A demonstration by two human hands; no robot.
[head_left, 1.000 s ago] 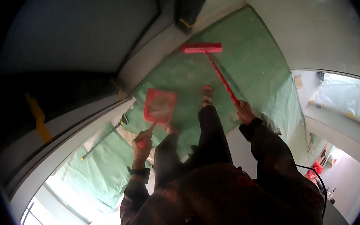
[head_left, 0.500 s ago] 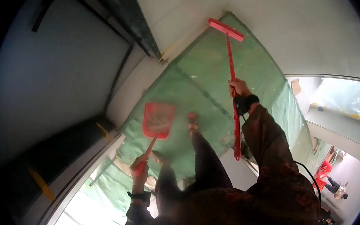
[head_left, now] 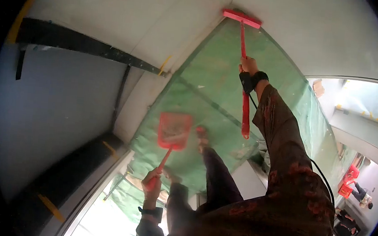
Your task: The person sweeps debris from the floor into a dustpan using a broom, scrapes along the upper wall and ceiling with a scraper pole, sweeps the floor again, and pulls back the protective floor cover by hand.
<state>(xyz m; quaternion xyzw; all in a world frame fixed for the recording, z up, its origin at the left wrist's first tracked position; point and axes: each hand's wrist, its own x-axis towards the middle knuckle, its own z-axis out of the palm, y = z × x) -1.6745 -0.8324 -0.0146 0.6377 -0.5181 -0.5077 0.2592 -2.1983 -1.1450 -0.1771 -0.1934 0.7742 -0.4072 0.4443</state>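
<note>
My right hand [head_left: 248,66] is wrapped round the handle of a red push broom [head_left: 243,38]. Its wide head reaches the far corner of the green floor sheet [head_left: 214,84], where the walls meet. Low on the left, my left hand [head_left: 152,180] grips the handle of a red dustpan [head_left: 174,130]. Greyish debris seems to lie in the pan, though the pan is blurred. A small pale scrap [head_left: 200,87] rests on the sheet between the dustpan and the broom head. My feet are on the sheet beside the dustpan.
White walls [head_left: 329,31] bound the sheet at the back. To the left stands a dark-framed panel [head_left: 58,90] with a black ledge. On the far right, a person [head_left: 363,196] is near red crates [head_left: 347,181] beyond an opening with plastic sheeting [head_left: 370,101].
My right hand has pushed the broom farther away, up toward the wall corner. The dustpan and my left hand have shifted slightly right, and the camera view has turned.
</note>
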